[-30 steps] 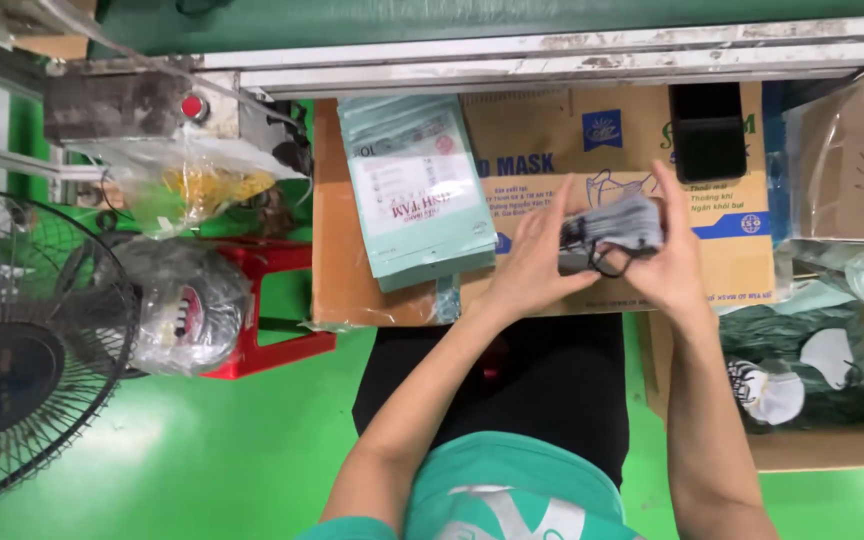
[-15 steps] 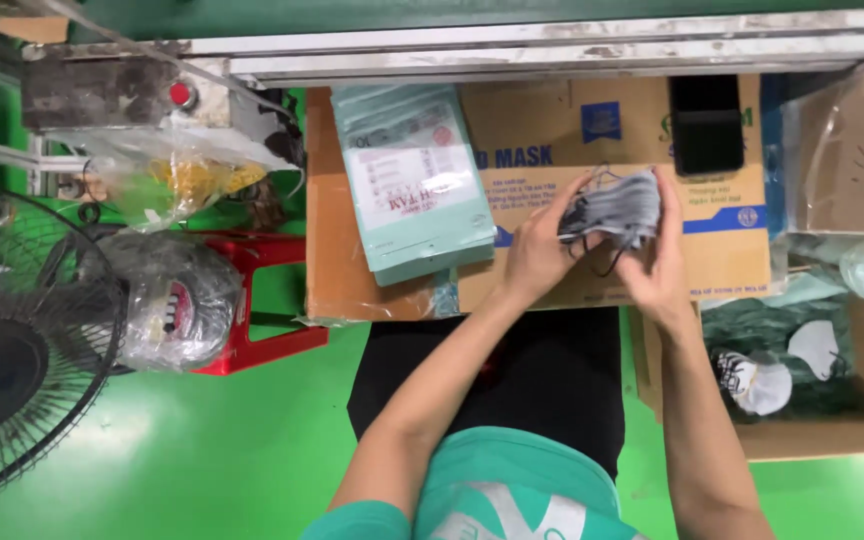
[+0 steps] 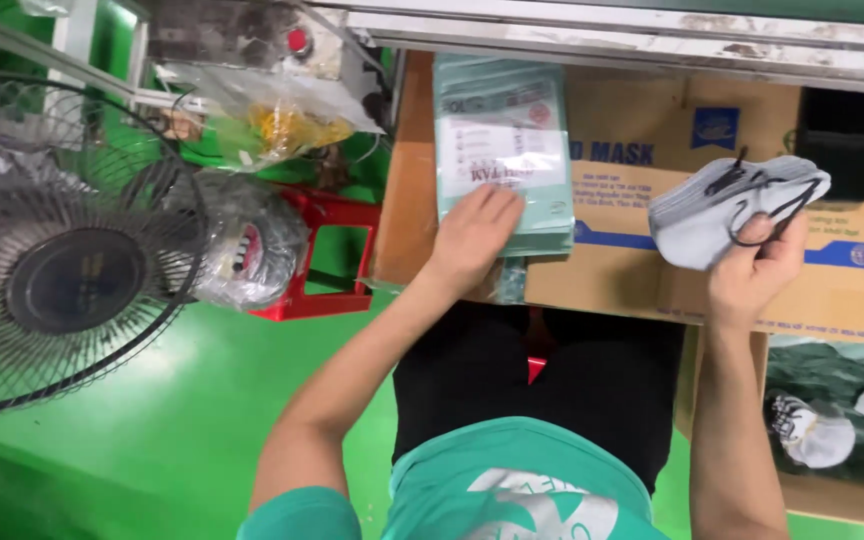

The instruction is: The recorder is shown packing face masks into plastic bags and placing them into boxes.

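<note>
From the head view, your right hand (image 3: 757,275) pinches a stack of grey face masks (image 3: 727,205) with black ear loops, held above the flattened cardboard box (image 3: 632,270). Your left hand (image 3: 477,235) lies flat, fingers together, on the pile of pale green packaging pouches (image 3: 502,130), apparently touching the top one. A red stool (image 3: 327,255) and a fan (image 3: 67,245) stand to your left.

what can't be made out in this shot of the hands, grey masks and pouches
Head view only:
- How many grey folded masks the right hand holds: they overlap.
- Pale green flat pouches stack depth under the left hand: top hides the rest.
- Black box: contents too dark.
</note>
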